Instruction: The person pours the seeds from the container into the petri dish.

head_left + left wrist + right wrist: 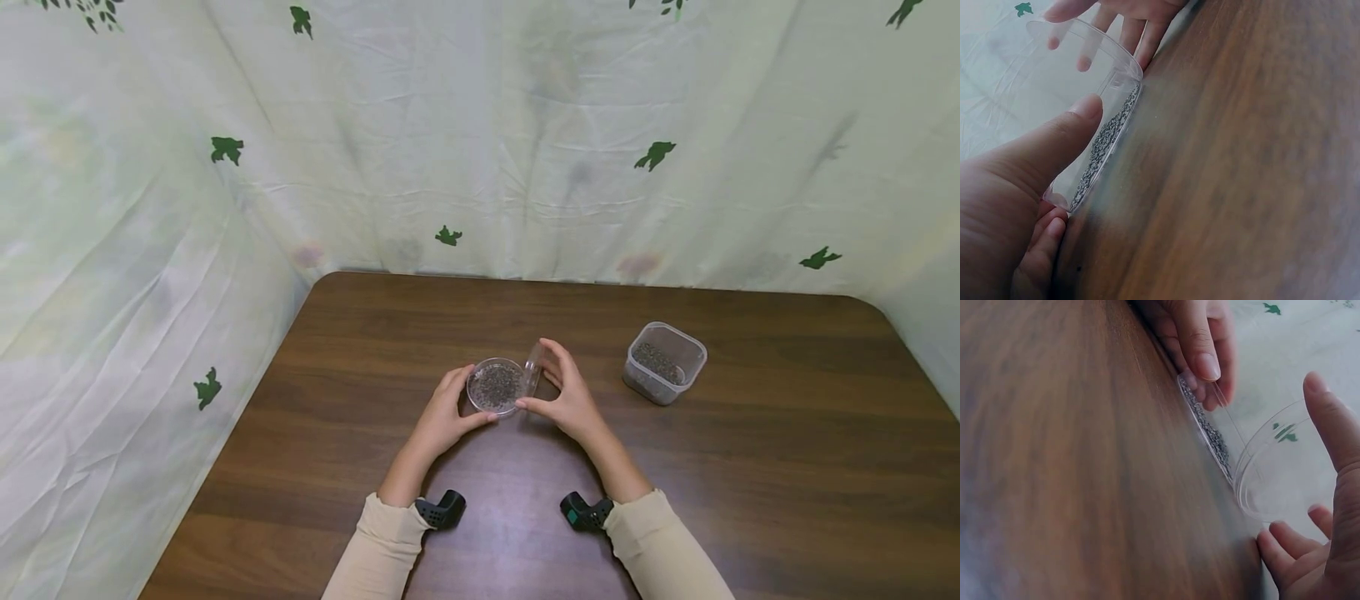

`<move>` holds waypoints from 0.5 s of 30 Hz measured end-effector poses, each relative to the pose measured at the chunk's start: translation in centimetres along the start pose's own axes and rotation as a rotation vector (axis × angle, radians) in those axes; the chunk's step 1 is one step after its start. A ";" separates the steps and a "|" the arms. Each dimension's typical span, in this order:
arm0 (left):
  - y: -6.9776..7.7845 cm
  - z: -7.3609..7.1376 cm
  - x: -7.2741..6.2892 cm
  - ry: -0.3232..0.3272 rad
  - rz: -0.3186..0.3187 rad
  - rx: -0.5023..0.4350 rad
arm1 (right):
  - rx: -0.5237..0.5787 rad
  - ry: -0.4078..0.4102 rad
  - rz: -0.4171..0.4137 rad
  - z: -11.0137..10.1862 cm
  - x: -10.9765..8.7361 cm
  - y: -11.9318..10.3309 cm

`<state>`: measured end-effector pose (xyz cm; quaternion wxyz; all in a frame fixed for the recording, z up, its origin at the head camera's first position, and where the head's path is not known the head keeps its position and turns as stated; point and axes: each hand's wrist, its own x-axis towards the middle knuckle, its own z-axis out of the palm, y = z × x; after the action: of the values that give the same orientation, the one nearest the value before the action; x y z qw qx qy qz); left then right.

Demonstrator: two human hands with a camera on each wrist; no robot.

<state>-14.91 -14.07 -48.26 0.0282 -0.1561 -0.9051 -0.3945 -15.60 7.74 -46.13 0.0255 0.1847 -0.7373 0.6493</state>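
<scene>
A clear petri dish (pixel 495 387) with a layer of dark grey granules (pixel 1107 137) in it sits on the table. My left hand (pixel 441 423) holds it from the left, thumb at the near rim and fingers round the far side. The clear lid (pixel 533 372) stands tilted up steeply at the dish's right edge. My right hand (pixel 576 404) holds this lid between the thumb at its near edge and the fingers at its far edge. In the right wrist view the lid (pixel 1266 469) has its lower edge right at the dish's rim.
A square translucent plastic tub (pixel 666 362), open on top, stands to the right with more dark granules inside. The brown wooden table (pixel 787 467) reaches back to a pale curtain (pixel 495 150) with green leaf-like prints.
</scene>
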 end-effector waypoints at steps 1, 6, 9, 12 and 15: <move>0.0 0.0 0.0 0.002 0.001 -0.001 | 0.005 -0.002 -0.003 0.1 0.0 -0.4; 0.0 0.0 -0.1 0.000 -0.001 0.000 | 0.002 -0.003 0.003 0.4 0.0 -1.3; -0.1 -0.1 -0.1 -0.004 0.001 -0.004 | -0.008 -0.010 0.008 0.6 0.0 -1.5; -0.1 -0.1 -0.1 -0.003 0.006 -0.007 | -0.031 -0.019 0.021 0.9 0.1 -1.6; -0.1 -0.1 -0.1 0.001 0.013 -0.008 | -0.067 -0.023 0.035 1.2 0.3 -1.6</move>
<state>-14.83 -14.22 -48.28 0.0307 -0.1619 -0.9024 -0.3982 -15.09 6.33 -44.69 0.0120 0.1781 -0.7619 0.6226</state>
